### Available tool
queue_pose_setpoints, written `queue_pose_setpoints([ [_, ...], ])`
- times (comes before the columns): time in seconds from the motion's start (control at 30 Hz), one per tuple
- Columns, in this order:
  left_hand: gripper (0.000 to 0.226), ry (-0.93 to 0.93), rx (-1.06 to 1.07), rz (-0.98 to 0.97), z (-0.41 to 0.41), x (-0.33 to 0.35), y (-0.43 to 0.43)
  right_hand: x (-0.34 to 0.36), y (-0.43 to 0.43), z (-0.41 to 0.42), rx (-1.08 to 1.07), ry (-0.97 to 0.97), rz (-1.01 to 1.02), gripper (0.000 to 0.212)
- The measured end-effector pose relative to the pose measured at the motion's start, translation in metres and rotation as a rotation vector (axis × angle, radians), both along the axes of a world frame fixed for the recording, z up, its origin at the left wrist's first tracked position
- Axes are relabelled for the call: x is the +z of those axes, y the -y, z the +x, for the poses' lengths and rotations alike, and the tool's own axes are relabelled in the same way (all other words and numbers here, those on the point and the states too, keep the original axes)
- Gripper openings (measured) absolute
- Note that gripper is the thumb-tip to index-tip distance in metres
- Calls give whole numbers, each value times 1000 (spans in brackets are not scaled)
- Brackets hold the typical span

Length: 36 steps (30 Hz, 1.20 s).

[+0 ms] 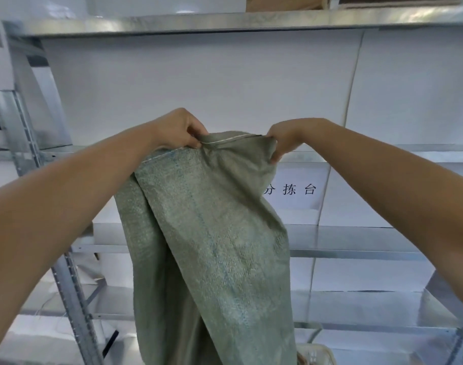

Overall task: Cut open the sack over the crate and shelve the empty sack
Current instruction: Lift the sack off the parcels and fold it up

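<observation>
Rack: a grey metal shelf rack (225, 22) is seen behind the sack, with shelves above and below the sack's top.
Sack: a green woven sack (211, 233) is held up by its top edge and hangs down limp.
Left grip: the sack's top left corner is pinched by the left grip (177, 130).
Right grip: the sack's top right corner is pinched by the right grip (283, 139).
Sign: a white sign (293, 189) is partly hidden behind the sack's right side.
Crate: a pale crate (317, 354) is seen at the sack's bottom right; only a corner is shown.
</observation>
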<state>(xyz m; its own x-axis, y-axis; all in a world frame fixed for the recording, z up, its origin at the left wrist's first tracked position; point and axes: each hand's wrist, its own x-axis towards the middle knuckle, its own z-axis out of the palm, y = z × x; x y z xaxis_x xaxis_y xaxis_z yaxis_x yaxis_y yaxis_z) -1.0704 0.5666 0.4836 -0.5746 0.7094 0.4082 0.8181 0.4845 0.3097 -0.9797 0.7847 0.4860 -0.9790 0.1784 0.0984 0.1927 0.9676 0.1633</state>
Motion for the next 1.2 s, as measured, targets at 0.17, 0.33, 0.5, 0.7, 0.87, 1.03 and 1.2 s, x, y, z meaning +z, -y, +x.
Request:
queue_pose_setpoints([
  [0.17, 23, -22, 50, 1, -18, -4, 15, 0, -17, 4, 39, -99, -337, 25],
  [0.33, 23, -204, 140, 204, -29, 21, 12, 38, -12, 21, 210, -306, -821, 17],
  [0.5, 22, -147, 97, 218, -26, 37, 5, 65, -22, 36, 115, -282, -826, 34],
  [0.7, 23, -180, 24, -19, -28, 5, -6, 31, -22, 20, -17, -59, -823, 25],
  [0.87, 22, -156, 54, -58, -39, -38, -7, 0, -18, 16, 92, -107, -557, 15],
  [1.03, 16, -90, 111, -1, -53, -53, 2, -36, -17, 13, 309, -696, -469, 33],
  [1.2, 25, 7, 223, -216, -65, -66, 9, -51, -16, 16, 367, -629, -232, 33],
])
